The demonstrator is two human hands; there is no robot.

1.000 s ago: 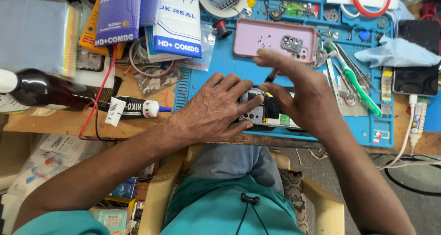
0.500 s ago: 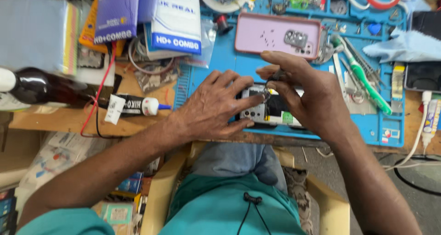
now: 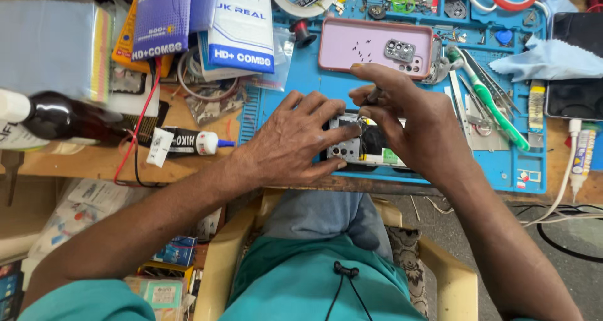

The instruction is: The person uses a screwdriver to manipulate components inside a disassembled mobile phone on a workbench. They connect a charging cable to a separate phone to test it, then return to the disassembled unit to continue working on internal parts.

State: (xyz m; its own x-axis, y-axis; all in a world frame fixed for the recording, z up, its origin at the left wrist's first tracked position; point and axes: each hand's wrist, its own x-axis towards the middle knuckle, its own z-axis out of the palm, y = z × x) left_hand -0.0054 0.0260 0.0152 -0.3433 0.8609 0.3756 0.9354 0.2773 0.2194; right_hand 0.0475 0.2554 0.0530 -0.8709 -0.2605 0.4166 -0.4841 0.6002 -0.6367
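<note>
The left hand lay flat, fingers spread, pressing an opened phone whose long axis ran left to right at the near edge of a blue work mat. The right hand pinched a thin tool over it. Beyond lay a pink phone case, on a cluttered wooden bench.

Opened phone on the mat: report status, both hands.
Left hand pressing the opened phone flat on the blue mat. Right hand pinching a thin tool over it. Pink case lies just beyond, apart.
</note>
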